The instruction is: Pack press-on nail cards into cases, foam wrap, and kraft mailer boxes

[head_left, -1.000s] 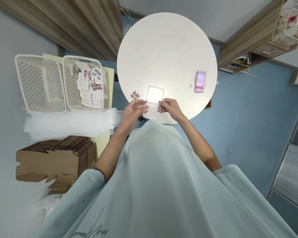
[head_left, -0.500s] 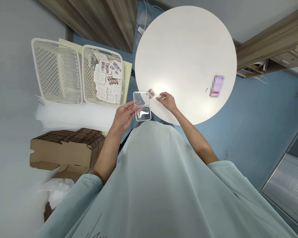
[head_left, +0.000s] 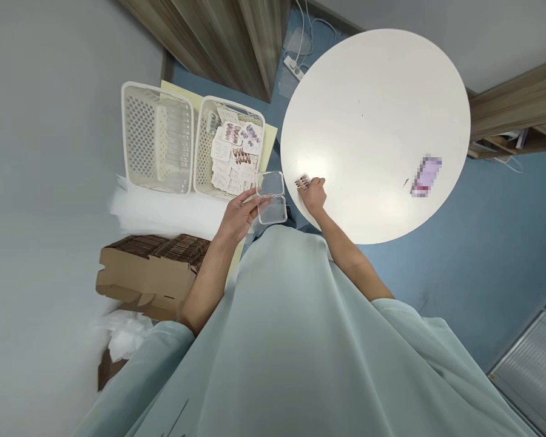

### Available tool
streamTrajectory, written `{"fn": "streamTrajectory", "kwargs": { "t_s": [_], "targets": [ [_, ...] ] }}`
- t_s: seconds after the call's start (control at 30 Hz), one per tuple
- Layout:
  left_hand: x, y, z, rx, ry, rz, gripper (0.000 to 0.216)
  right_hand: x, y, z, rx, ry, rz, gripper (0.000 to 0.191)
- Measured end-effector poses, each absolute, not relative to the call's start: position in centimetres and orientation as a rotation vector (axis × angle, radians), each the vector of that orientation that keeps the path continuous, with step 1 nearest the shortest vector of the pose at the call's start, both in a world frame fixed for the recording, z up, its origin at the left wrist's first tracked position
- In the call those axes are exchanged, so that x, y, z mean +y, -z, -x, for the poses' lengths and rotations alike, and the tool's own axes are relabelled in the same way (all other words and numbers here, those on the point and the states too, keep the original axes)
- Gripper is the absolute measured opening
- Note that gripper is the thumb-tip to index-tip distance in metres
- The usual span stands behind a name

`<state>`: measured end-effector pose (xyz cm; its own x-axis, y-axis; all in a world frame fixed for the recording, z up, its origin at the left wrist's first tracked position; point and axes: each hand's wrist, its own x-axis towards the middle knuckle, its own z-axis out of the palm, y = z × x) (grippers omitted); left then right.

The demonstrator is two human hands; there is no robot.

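Note:
My left hand (head_left: 238,216) grips a clear plastic box (head_left: 273,211) by its left side, near the hinge. The hinged lid is swung up, and the box is held beside the table edge, in front of my shirt. A small card of brown press-on nails (head_left: 303,181) lies at the near left edge of the round white table (head_left: 368,115). Over its lower right side is my right hand (head_left: 314,195), fingers curled and the thumb at the card. Part of the card is hidden by that hand.
Left of the table, a white basket (head_left: 197,142) holds many nail cards; another basket (head_left: 125,130) holds clear boxes. Nearer me are white foam sheets (head_left: 168,213) and folded cardboard boxes (head_left: 139,274). A blurred purple item (head_left: 426,175) lies on the table's right. A power strip (head_left: 294,68) is on the floor.
My right hand has moved onto the card of press-on nails, its fingers closing at it. My left hand still holds the open box. The whole view has shifted rightward.

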<state>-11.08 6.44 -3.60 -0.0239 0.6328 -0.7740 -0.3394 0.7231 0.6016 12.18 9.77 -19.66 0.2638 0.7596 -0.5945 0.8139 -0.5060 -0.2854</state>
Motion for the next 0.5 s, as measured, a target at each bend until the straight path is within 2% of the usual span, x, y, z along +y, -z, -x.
{"fn": "streamTrajectory", "kwargs": {
  "t_s": [0.23, 0.5],
  "targets": [
    [6.7, 3.5, 9.4, 1.343, -0.773, -0.283, 0.038, 8.4, 18.8, -15.2, 1.385, 1.282, -2.585, 0.022],
    [6.6, 3.8, 3.0, 1.285, -0.663, -0.360, 0.043, 4.8, 15.2, -24.1, 1.363, 1.411, -2.880, 0.025]
  ]
}}
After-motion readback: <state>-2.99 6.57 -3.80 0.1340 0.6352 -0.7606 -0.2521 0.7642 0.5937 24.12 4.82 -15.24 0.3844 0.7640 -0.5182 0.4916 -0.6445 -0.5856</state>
